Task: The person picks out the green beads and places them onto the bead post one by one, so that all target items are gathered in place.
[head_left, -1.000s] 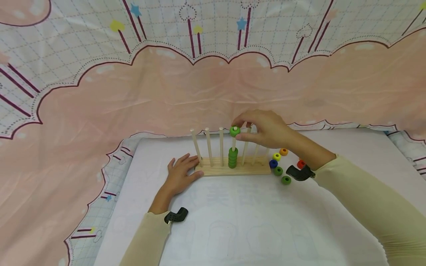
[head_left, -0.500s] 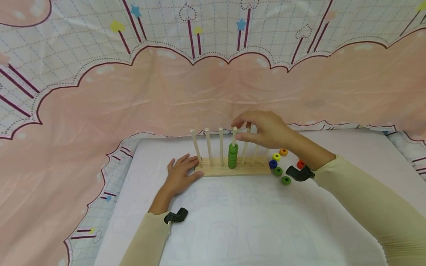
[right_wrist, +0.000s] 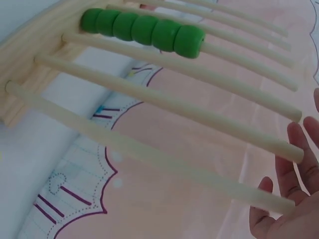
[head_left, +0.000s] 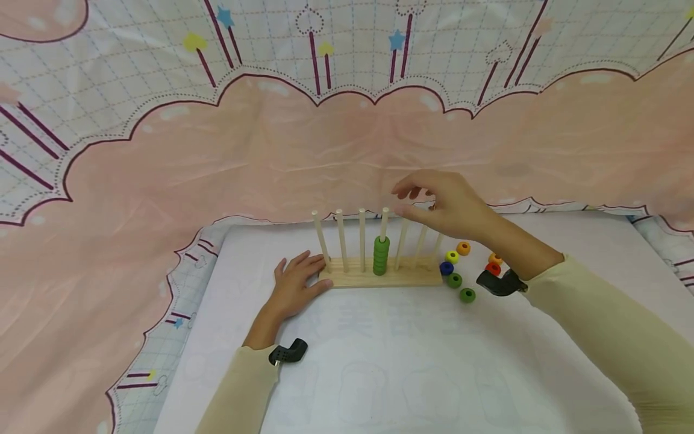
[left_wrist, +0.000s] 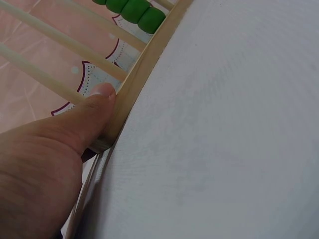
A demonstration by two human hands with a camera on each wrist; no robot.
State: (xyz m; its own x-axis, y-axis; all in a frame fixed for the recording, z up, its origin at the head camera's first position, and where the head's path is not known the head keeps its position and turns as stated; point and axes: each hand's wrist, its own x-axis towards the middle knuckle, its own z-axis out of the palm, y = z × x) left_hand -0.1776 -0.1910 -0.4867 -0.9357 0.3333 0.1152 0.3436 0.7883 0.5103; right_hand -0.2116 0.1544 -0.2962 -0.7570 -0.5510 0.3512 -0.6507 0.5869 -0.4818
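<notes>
A wooden peg rack point(head_left: 403, 277) stands on the white-covered table with a row of upright pegs. Several green beads point(head_left: 381, 256) are stacked on one middle peg, the peg's upper part bare above them. My left hand point(head_left: 295, 286) holds the rack's left end, its thumb point(left_wrist: 97, 107) lying along the front edge of the base; part of the other fingers is hidden there. Beside the tops of the right-hand pegs, my right hand point(head_left: 444, 205) hovers with loosely bent fingers point(right_wrist: 299, 164) and nothing between them.
Loose beads lie right of the rack: green point(head_left: 467, 295), blue point(head_left: 446, 268), yellow point(head_left: 452, 257), orange point(head_left: 463, 248) and red point(head_left: 493, 269). A patterned pink and white cloth point(head_left: 271, 150) hangs behind the table.
A green bead left my right hand and dropped down the peg onto the stack. My right hand then moved up and to the right, away from that peg. The left hand stayed put.
</notes>
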